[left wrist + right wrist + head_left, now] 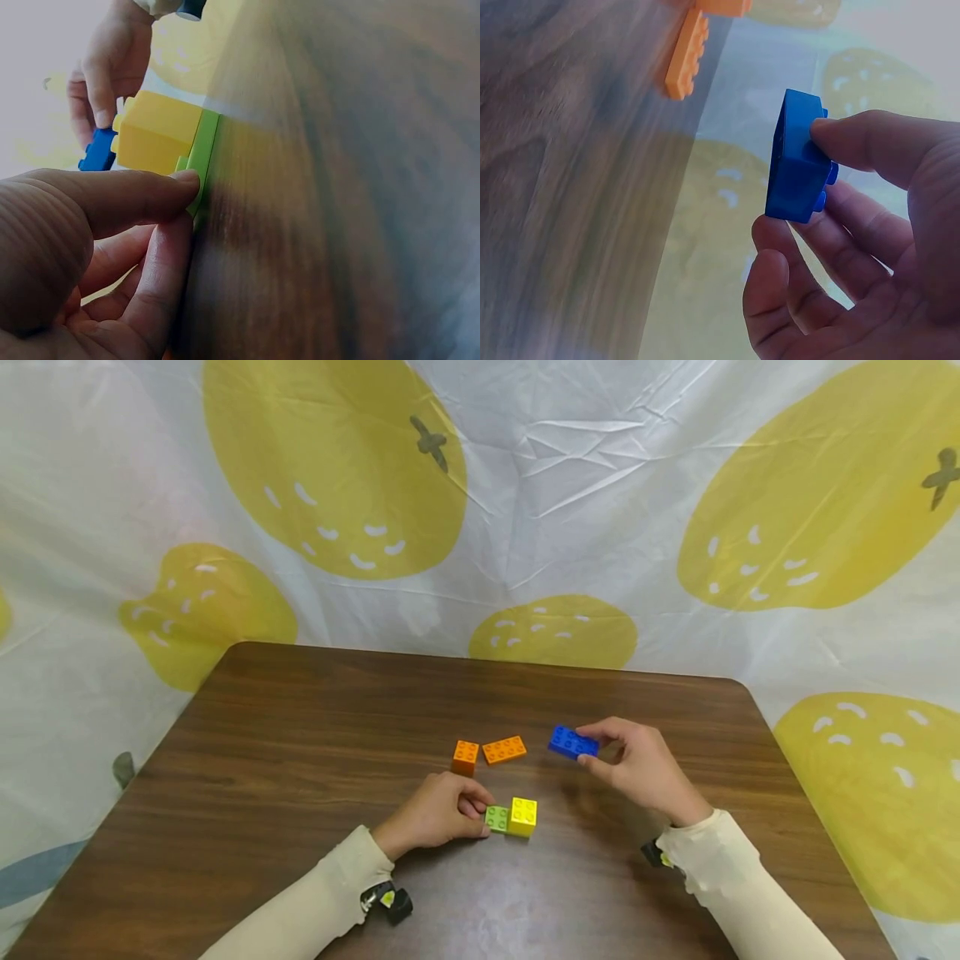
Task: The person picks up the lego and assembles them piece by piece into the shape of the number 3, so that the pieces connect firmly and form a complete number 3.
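- A lemon-print cloth [517, 502] hangs behind the far edge of a brown wood-grain table [330, 718].
- A person's left hand [435, 810], in a cream sleeve [315, 893] with a black device [397, 903] at the wrist, reaches in from the near edge and pinches the left end of a green brick between thumb and fingers.
- A tall orange brick [465, 756] stands just beyond that hand, toward the far edge.
- The green brick [496, 818] lies flat on the table, between the left and right edges, its right end under a yellow one.
- A flat orange brick [505, 750] lies at a slant beside the tall one, studs up.
- The yellow brick [522, 817] sits atop the green, its studs bare.
- A blue brick [572, 742], studded side up, is held off the table, nearer the far right corner than the other bricks.
- The right hand [641, 768] grips the blue brick at its right end, thumb on one side and fingertips on the other.
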Demonstrator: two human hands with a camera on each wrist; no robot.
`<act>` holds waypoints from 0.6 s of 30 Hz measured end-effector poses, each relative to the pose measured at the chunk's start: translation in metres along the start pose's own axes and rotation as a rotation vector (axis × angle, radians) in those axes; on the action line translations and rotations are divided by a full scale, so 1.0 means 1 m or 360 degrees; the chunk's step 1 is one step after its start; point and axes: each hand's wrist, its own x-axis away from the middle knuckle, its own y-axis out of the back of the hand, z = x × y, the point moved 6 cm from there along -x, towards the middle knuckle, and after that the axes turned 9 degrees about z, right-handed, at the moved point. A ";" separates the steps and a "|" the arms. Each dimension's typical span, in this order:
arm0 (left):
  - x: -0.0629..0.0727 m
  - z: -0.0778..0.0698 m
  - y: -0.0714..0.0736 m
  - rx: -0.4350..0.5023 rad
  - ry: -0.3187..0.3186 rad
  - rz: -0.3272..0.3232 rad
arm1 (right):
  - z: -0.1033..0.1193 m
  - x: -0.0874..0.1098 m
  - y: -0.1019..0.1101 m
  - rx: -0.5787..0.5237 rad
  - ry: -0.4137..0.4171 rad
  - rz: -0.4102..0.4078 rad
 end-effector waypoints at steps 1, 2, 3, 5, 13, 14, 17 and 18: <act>0.000 0.000 0.000 0.0001 0.0000 0.0000 | 0.002 0.001 -0.001 0.0013 0.0011 0.0000; 0.000 0.000 0.000 0.0002 0.0000 0.0000 | 0.005 0.001 -0.001 0.0019 0.0019 0.0005; 0.000 0.000 0.000 0.0005 0.0002 0.0001 | 0.006 0.002 -0.002 0.0029 0.0026 0.0006; 0.000 0.000 0.000 0.0010 0.0003 0.0003 | 0.009 0.003 -0.004 0.0042 0.0041 0.0016; 0.000 0.000 0.000 0.0009 -0.0013 -0.0001 | 0.022 0.006 -0.014 0.0043 0.0086 0.0041; 0.000 0.000 0.000 0.0010 -0.0016 -0.0002 | 0.024 0.006 -0.016 0.0041 0.0096 0.0043; 0.000 0.001 0.000 0.0012 -0.0012 0.0002 | 0.029 0.007 -0.021 0.0033 0.0116 0.0059; 0.000 0.002 0.001 0.0014 -0.0010 0.0003 | 0.031 0.007 -0.022 0.0025 0.0123 0.0065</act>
